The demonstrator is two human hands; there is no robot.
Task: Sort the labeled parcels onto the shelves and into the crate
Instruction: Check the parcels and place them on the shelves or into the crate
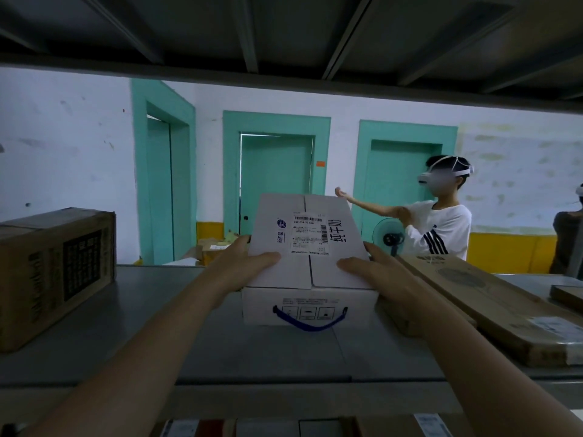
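My forearms reached up from the bottom of the frame to the white parcel (307,247) at centre, resting on the grey shelf (151,310). My left hand (249,263) and right hand (372,269) gripped its opposite sides, thumbs curled onto its labelled top.

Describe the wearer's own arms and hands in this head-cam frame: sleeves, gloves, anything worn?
Both forearms are bare right down to the bottom edge of the frame, with no sleeve in sight. The left hand and right hand wear no gloves. No watch, bracelet or ring is visible on the parts shown. Fingernails look short and unpainted, though dim light makes that hard to confirm. No markings or tape show.
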